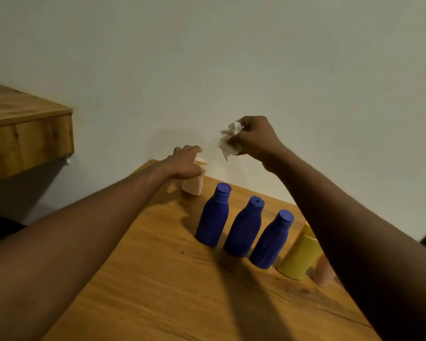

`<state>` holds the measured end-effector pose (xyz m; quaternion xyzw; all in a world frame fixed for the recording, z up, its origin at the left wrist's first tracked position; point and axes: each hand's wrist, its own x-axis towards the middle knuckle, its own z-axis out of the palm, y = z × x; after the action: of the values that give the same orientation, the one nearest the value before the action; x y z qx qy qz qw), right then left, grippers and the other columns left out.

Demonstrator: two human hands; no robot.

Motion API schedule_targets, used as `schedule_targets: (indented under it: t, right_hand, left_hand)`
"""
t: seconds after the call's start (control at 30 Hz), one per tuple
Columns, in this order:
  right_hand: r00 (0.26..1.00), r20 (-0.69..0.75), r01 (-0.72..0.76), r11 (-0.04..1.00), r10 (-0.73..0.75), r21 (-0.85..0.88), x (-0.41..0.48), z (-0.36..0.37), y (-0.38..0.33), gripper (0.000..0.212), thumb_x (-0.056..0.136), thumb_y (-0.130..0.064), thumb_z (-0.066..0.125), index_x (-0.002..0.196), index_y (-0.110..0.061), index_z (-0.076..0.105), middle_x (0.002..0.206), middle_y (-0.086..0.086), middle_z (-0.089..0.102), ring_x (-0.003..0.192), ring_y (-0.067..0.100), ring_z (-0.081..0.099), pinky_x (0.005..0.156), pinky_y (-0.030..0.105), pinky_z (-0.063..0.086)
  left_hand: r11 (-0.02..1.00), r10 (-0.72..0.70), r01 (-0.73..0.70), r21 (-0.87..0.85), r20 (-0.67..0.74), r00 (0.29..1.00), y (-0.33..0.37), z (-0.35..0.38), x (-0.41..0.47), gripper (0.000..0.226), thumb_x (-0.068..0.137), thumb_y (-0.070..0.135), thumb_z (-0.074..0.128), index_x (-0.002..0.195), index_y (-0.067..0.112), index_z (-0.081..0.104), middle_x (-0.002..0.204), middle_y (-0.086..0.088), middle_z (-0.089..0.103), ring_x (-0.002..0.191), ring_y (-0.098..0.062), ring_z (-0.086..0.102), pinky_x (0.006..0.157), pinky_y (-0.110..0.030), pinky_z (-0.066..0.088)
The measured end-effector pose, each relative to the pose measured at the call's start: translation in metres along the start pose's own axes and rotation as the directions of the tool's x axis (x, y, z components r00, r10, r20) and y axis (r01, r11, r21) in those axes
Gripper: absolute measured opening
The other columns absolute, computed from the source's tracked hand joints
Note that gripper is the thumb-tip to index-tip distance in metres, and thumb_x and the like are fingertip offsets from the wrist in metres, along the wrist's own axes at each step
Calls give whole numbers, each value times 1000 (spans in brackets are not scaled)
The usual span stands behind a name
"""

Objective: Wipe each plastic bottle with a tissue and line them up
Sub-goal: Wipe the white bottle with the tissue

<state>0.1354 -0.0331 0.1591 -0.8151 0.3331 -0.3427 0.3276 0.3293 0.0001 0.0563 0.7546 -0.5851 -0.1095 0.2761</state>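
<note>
On a wooden surface (158,279), the left grip (186,163) clasps a cream bottle (193,185) standing at the far end by the wall. The right grip (252,139) pinches a crumpled tissue (228,141) above it, apart. Three blue bottles (244,230), a yellow bottle (299,254) and a pink bottle (324,271) stand in a row to the near right. This seems to be the cream bottle's wipe; next the tissue must meet it.

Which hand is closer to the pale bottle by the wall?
Left. The left hand grips the top of the pale bottle; the right hand is higher and to its right, pinching a tissue.
</note>
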Motion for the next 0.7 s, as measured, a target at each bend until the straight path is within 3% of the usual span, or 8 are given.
schedule_targets:
  t: [0.07, 0.13, 0.27, 0.47, 0.6, 0.7]
  right_hand:
    - [1000, -18, 18, 1000, -18, 21, 2, -3, 0, 20, 81, 3, 63, 101, -1, 67, 87, 2, 72, 81, 19, 73, 65, 32, 62]
    - [999, -34, 33, 999, -32, 29, 2, -5, 0, 25, 77, 1, 63, 102, 0, 68, 90, 7, 72, 82, 21, 73, 66, 32, 62]
    - [997, -52, 56, 998, -53, 43, -8, -4, -1, 28, 75, 2, 63, 103, -2, 68, 96, 18, 71, 86, 31, 73, 70, 41, 64]
    - [985, -125, 127, 990, -119, 57, -47, -8, -19, 27, 79, -1, 69, 102, -11, 57, 97, 15, 69, 83, 27, 73, 62, 42, 63]
    - [976, -132, 179, 983, -174, 30, -87, -11, -31, 10, 82, -6, 67, 88, -14, 68, 88, 10, 73, 74, 27, 73, 62, 51, 61]
    - [979, -107, 183, 981, -175, 70, -123, -12, -39, 13, 84, -7, 66, 90, -10, 77, 82, 6, 77, 74, 25, 74, 69, 49, 62]
  left_hand:
    - [999, -6, 4, 48, 25, 1000, -4, 6, 3, 72, 97, 27, 61, 160, 21, 27, 164, -8, 31, 148, -36, 27, 117, -52, 34]
    - [1000, 24, -24, -6, -10, 1000, -9, 10, 4, 69, 95, 27, 64, 157, 21, 34, 159, -8, 39, 142, -33, 38, 111, -47, 41]
    - [984, 59, -84, -159, -157, 986, -21, 11, -6, 55, 85, 26, 79, 135, 19, 57, 132, -6, 63, 116, -27, 61, 82, -34, 51]
    - [967, 42, -104, -232, -261, 965, -15, -13, -51, 66, 75, 33, 91, 133, 20, 61, 114, 0, 62, 101, -20, 64, 85, -35, 57]
    - [951, 34, -126, -283, -307, 951, -11, -33, -97, 56, 73, 29, 92, 123, 21, 65, 110, 4, 66, 97, -13, 67, 76, -24, 56]
    - [944, 34, -143, -299, -341, 939, -3, -41, -139, 49, 75, 27, 91, 117, 22, 68, 111, 6, 68, 98, -11, 67, 75, -23, 55]
